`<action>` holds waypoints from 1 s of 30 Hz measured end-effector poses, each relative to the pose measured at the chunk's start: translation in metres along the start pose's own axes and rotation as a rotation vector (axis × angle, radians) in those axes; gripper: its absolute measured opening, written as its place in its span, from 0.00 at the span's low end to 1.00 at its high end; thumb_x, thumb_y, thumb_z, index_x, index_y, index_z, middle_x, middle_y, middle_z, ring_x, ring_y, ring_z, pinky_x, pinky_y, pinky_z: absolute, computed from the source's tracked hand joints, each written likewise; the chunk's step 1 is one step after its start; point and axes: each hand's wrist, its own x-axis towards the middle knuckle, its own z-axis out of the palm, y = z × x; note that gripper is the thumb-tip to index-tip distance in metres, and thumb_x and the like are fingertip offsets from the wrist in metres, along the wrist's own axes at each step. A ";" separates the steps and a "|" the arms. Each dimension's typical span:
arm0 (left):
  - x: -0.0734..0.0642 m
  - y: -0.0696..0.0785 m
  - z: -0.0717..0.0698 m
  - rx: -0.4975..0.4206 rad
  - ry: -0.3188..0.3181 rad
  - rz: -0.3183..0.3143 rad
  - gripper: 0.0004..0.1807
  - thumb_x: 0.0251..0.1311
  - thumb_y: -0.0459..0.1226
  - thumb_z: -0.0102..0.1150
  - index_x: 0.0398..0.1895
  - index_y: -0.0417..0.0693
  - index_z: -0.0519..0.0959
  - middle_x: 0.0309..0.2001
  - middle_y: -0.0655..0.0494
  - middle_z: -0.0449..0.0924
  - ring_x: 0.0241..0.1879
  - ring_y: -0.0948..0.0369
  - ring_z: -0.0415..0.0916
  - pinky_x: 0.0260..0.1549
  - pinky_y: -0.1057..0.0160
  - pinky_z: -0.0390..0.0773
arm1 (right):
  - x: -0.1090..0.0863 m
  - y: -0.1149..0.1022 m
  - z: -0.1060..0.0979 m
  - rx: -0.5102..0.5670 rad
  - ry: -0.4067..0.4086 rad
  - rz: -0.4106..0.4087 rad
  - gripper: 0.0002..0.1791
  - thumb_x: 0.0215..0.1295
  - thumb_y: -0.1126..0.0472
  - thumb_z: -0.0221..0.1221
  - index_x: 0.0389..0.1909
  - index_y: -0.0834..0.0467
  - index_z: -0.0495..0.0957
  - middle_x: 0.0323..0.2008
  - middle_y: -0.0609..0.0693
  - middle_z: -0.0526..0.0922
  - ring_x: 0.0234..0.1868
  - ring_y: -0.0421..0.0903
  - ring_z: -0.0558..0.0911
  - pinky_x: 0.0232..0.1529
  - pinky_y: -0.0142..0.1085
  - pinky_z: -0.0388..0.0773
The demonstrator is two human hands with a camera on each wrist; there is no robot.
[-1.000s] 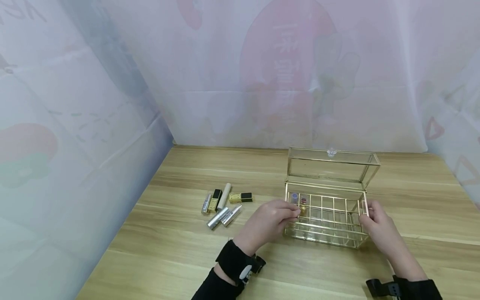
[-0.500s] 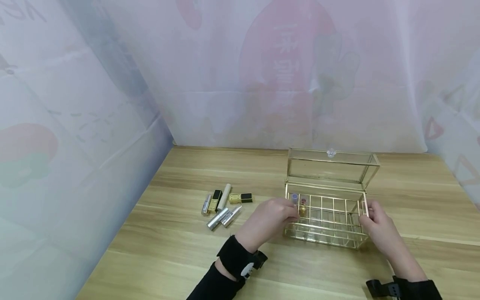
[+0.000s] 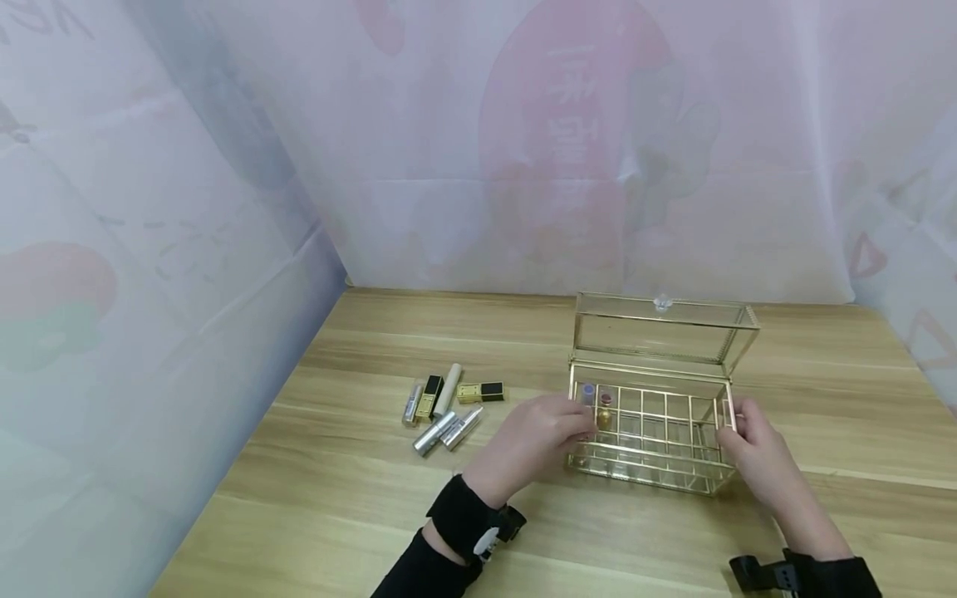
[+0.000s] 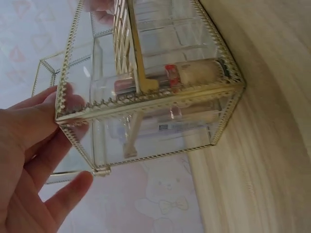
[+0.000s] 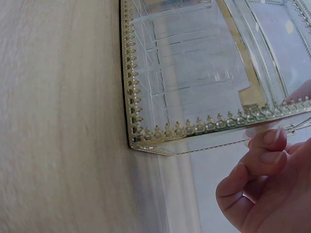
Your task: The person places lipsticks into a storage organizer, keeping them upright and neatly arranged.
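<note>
A clear glass makeup box (image 3: 643, 477) with gold edging and a gold divider grid stands on the table, its lid (image 3: 649, 332) raised. My left hand (image 3: 534, 436) has its fingertips at the front-left cells; in the left wrist view they reach over the rim, and whether they pinch anything is hidden. Through the glass there I see an upright tube with a red band (image 4: 172, 75) and a clear labelled tube (image 4: 170, 127). A gold lipstick (image 3: 604, 413) stands in a back cell beside a purple-topped tube (image 3: 587, 392). My right hand (image 3: 764, 453) grips the box's right rim.
Left of the box lies a loose group: a black-and-gold lipstick (image 3: 481, 392), another black-and-gold one (image 3: 429, 397), a white tube (image 3: 448, 390), silver tubes (image 3: 434, 433) and a small clear-ended tube (image 3: 412, 404). Printed cloth (image 3: 478, 166) hangs behind the wooden table (image 3: 299, 498).
My left fingertips dip slightly lower at the front-left cells. The right hand keeps its place on the box, and the loose tubes lie as before.
</note>
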 end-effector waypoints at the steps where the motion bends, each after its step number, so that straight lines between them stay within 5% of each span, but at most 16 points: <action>1: -0.002 -0.001 0.000 -0.005 0.016 0.002 0.08 0.49 0.33 0.69 0.34 0.50 0.86 0.38 0.61 0.87 0.40 0.69 0.78 0.46 0.76 0.78 | 0.000 0.000 0.000 0.003 -0.001 0.000 0.14 0.65 0.70 0.45 0.50 0.71 0.61 0.26 0.55 0.75 0.25 0.42 0.68 0.24 0.35 0.68; 9: -0.014 -0.009 -0.008 0.050 0.153 -0.064 0.06 0.54 0.33 0.64 0.36 0.47 0.86 0.39 0.56 0.87 0.42 0.65 0.80 0.46 0.71 0.81 | -0.001 -0.001 0.000 -0.006 -0.003 0.009 0.16 0.66 0.69 0.45 0.52 0.71 0.61 0.24 0.53 0.74 0.24 0.43 0.67 0.24 0.35 0.67; 14: -0.025 -0.015 -0.009 0.103 0.204 -0.276 0.04 0.55 0.34 0.64 0.34 0.47 0.86 0.35 0.56 0.87 0.36 0.63 0.81 0.37 0.68 0.85 | -0.001 -0.002 0.000 -0.005 -0.008 0.013 0.15 0.66 0.69 0.45 0.52 0.71 0.61 0.23 0.52 0.73 0.24 0.43 0.67 0.23 0.35 0.67; 18: -0.036 -0.020 -0.008 0.167 0.195 -0.487 0.04 0.51 0.33 0.67 0.32 0.47 0.86 0.33 0.54 0.87 0.33 0.62 0.81 0.29 0.66 0.86 | -0.002 -0.002 0.000 -0.003 -0.008 0.009 0.15 0.66 0.69 0.45 0.52 0.71 0.61 0.22 0.50 0.72 0.23 0.42 0.67 0.22 0.34 0.67; 23: -0.048 -0.028 -0.006 0.241 0.126 -0.679 0.07 0.48 0.34 0.70 0.33 0.46 0.86 0.33 0.52 0.87 0.29 0.58 0.81 0.17 0.63 0.84 | -0.002 -0.002 0.000 0.003 -0.009 0.007 0.14 0.67 0.69 0.45 0.51 0.70 0.60 0.22 0.51 0.72 0.23 0.42 0.66 0.22 0.34 0.66; 30: -0.058 -0.040 -0.002 0.248 0.073 -0.795 0.11 0.44 0.32 0.71 0.35 0.42 0.86 0.34 0.47 0.86 0.32 0.55 0.81 0.20 0.58 0.85 | -0.002 -0.002 0.000 -0.006 -0.006 0.008 0.13 0.66 0.69 0.45 0.50 0.70 0.61 0.23 0.52 0.74 0.24 0.43 0.67 0.23 0.35 0.66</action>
